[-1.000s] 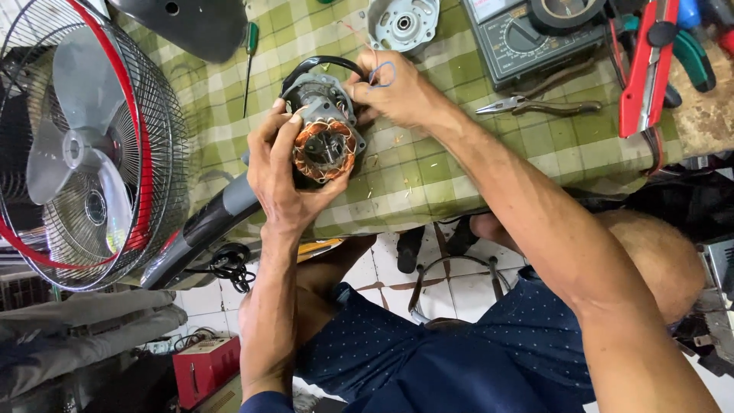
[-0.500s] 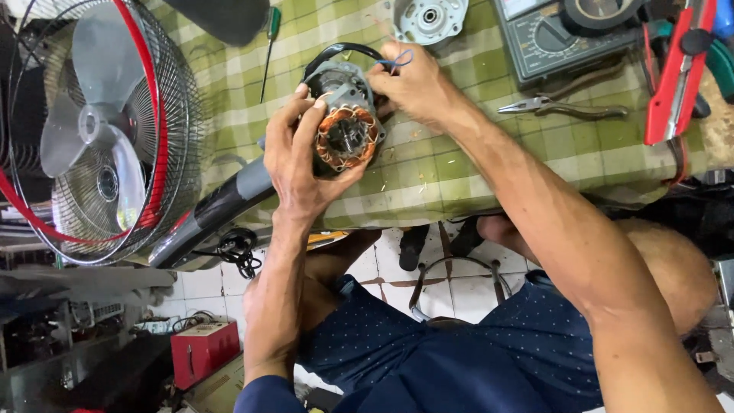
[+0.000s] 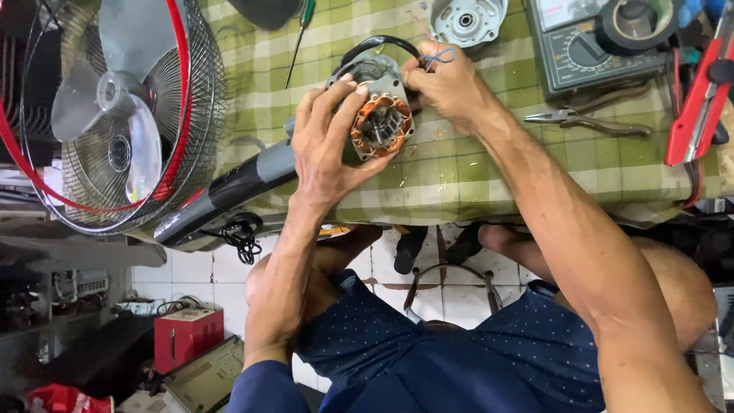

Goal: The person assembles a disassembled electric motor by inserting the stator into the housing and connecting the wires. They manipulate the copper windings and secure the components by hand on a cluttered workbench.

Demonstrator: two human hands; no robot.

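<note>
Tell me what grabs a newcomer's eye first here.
First, the fan motor with copper windings, gripped at centre by the left hand while the right hand pinches a thin blue wire at its top. Next, the caged fan with a red rim on the left, and the multimeter at top right.

We wear a dark navy shirt dotted with tiny white specks, its short sleeves ending well above the elbows. Our left hand (image 3: 329,145) at ten o'clock and right hand (image 3: 451,84) at one o'clock are bare, no gloves, rings or watch.
</note>
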